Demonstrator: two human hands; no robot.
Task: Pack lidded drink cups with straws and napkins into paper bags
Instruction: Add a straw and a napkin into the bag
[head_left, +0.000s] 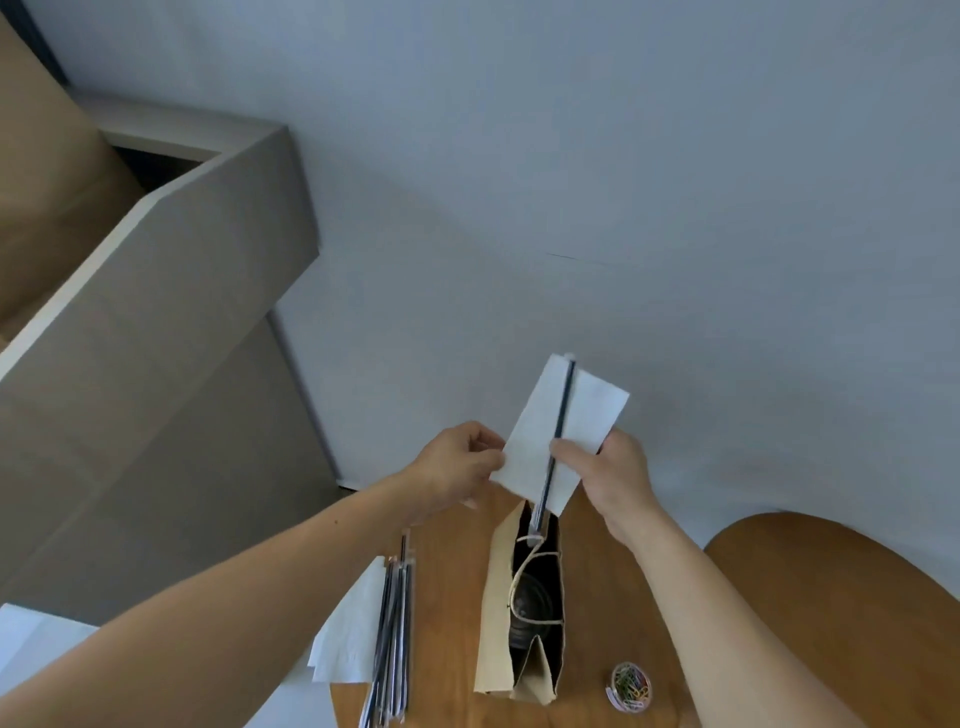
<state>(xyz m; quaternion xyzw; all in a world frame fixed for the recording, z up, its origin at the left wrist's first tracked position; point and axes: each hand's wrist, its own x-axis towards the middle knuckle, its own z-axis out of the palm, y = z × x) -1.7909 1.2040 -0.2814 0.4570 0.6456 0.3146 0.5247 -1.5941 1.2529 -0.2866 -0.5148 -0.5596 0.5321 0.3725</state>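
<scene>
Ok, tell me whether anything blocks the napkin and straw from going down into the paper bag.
Nothing solid. The paper bag stands open just below the napkin and straw. Only its twine handle loops across the mouth, at the straw's lower tip, and might snag it. The cup sits deeper inside.

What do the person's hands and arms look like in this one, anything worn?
The left hand and right hand are bare: no gloves, and no rings can be made out. The left forearm and right forearm are bare too, with no sleeve, watch or bracelet in view.
</scene>
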